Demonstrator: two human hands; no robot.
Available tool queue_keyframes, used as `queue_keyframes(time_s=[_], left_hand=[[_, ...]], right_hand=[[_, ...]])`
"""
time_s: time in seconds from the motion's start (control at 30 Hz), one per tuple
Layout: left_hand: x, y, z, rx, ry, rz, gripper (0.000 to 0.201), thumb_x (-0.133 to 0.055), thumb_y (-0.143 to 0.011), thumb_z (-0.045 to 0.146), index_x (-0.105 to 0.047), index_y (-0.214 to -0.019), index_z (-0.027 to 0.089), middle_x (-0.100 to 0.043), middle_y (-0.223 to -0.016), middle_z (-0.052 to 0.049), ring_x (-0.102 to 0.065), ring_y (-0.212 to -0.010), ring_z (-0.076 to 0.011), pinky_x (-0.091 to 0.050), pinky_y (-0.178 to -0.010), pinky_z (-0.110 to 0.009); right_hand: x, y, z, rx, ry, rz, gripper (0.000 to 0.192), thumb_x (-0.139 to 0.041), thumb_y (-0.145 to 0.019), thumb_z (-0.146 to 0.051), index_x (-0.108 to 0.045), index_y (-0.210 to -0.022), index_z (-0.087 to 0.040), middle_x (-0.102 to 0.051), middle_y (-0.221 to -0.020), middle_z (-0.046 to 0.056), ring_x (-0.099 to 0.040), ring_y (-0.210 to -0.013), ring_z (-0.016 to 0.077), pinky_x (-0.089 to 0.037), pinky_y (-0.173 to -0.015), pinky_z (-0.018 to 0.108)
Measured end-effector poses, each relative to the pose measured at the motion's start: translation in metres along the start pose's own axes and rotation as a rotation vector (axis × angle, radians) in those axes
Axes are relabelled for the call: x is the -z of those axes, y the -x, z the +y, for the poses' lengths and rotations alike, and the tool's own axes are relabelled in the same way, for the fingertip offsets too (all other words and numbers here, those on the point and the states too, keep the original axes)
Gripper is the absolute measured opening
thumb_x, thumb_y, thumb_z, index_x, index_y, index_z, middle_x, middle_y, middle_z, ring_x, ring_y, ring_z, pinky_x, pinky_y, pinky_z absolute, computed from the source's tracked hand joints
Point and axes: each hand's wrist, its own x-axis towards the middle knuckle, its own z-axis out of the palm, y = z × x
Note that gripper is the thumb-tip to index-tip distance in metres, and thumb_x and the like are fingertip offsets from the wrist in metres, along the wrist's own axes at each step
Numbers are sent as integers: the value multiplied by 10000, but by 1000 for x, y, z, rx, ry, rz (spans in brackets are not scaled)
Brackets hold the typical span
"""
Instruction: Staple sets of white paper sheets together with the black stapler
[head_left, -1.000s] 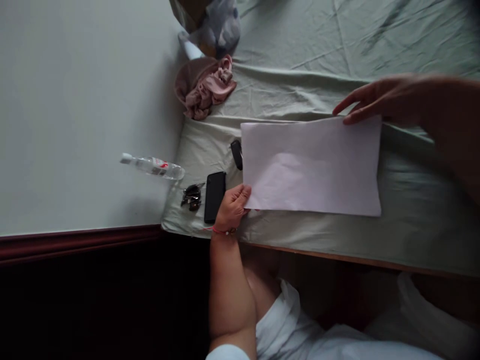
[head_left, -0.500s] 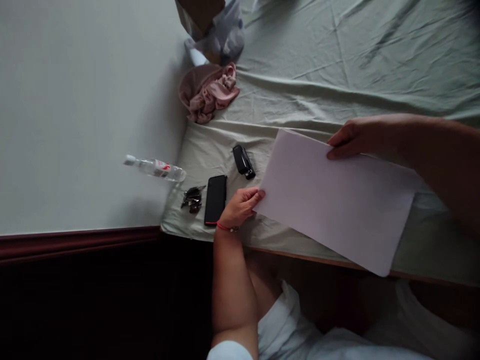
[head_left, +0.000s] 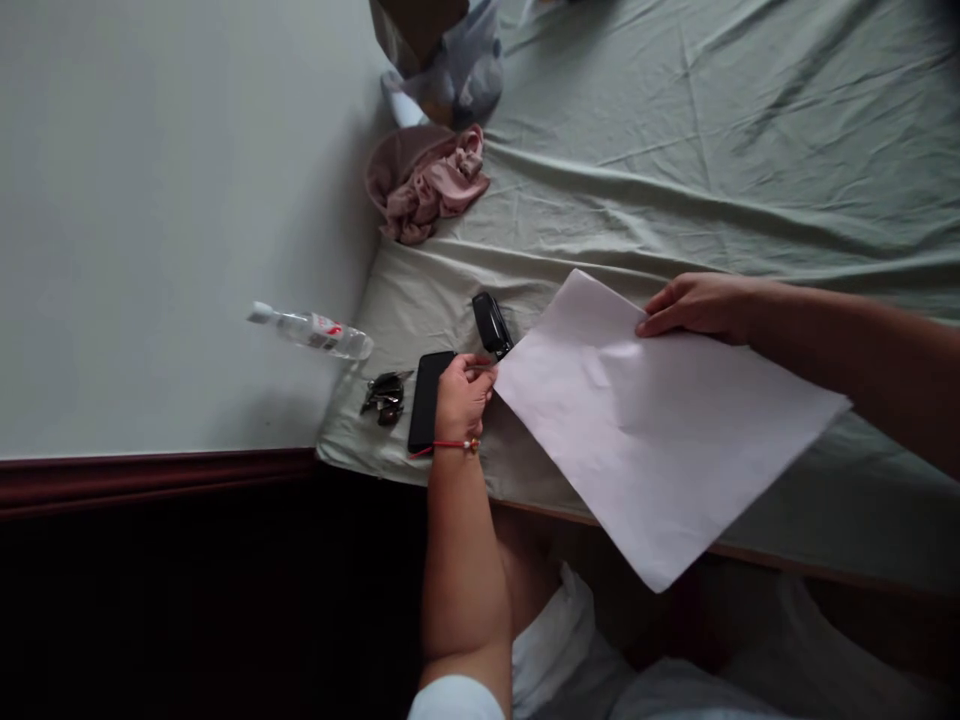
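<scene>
White paper [head_left: 660, 450] is held between my two hands over the front edge of the bed, its lower corner hanging past that edge. How many sheets there are I cannot tell. My left hand [head_left: 466, 395], with a red cord at the wrist, pinches the paper's left corner. The fingers of my right hand [head_left: 686, 305] are closed on its far edge, thumb on top. A black stapler [head_left: 491, 322] lies just beyond my left hand, by the paper's left side. Partly covered by that hand is a black phone [head_left: 429, 405].
Keys [head_left: 385, 397] lie left of the phone. A clear water bottle [head_left: 315, 332] is by the wall. Farther back are a crumpled pink cloth [head_left: 435, 185] and a plastic bag [head_left: 465, 75], all on a wrinkled green sheet [head_left: 637, 170].
The paper has turned, its near corner swinging left and down, and its surface now bends. My left hand has shifted slightly left and up, over the phone's edge. My right hand sits slightly lower.
</scene>
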Motion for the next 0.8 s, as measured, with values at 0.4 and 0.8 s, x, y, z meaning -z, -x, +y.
queue_keyframes(time_s=[0.4,0.8], left_hand=[[-13,-20,-5,-123,-213,138,145,-666,-734,79,-595,-798,188,-558,-540,81,-469,-408,-81,-299,-439,-207],[-1,-27,-16,-676,-447,207,478,-500,-849,-22,-815,-1100,236,-797,-1244,-42,-715,-1240,-194,-521,-1140,-372]], right_hand=[[0,0,2,38,-5,102,104,-739,-820,-198,-780,-724,-186,-726,-729,75,-660,-571,162,-635,-672,304],[3,0,5,34,-11,136,101,-734,-839,-190,-784,-754,-171,-716,-689,64,-621,-506,134,-637,-646,285]])
